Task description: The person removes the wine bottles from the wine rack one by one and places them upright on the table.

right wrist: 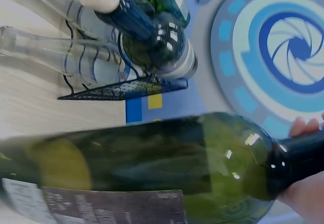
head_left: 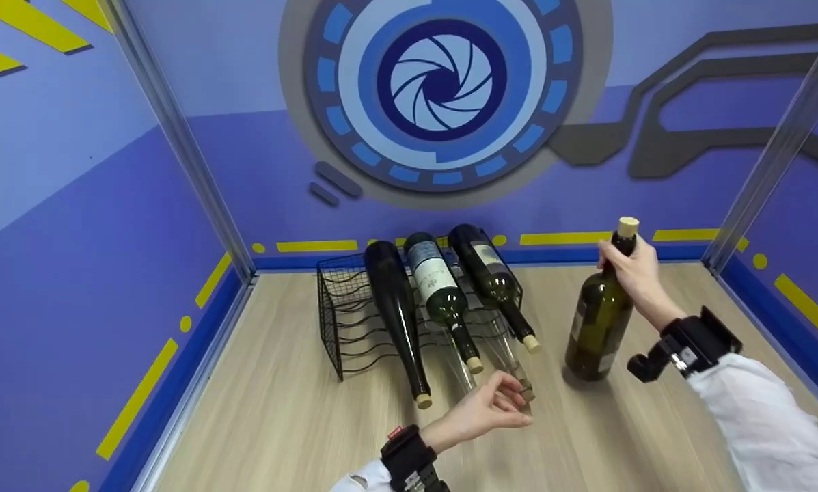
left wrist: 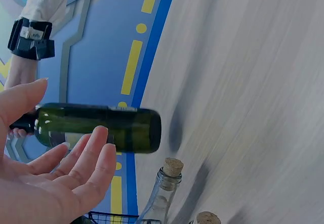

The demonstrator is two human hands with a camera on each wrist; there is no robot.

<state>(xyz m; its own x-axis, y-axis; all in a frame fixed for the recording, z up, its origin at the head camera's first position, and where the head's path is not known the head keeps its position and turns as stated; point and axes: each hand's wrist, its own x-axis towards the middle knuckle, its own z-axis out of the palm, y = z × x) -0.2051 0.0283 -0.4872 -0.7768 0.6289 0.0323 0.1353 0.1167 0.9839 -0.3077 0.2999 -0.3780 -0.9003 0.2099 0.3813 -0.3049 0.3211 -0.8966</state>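
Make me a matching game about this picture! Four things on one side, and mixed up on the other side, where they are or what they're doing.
Things:
1. right hand
2. left hand
3. wire rack
4. round emblem

Matches:
A. black, standing on the table
B. on the back wall
C. grips a green bottle by its neck
D. open and empty

Right pairs: 1-C, 2-D, 3-A, 4-B

A gap opens between wire rack (head_left: 328,321) and held bottle (head_left: 598,321), but corked necks (head_left: 462,342) crowd the rack's front.
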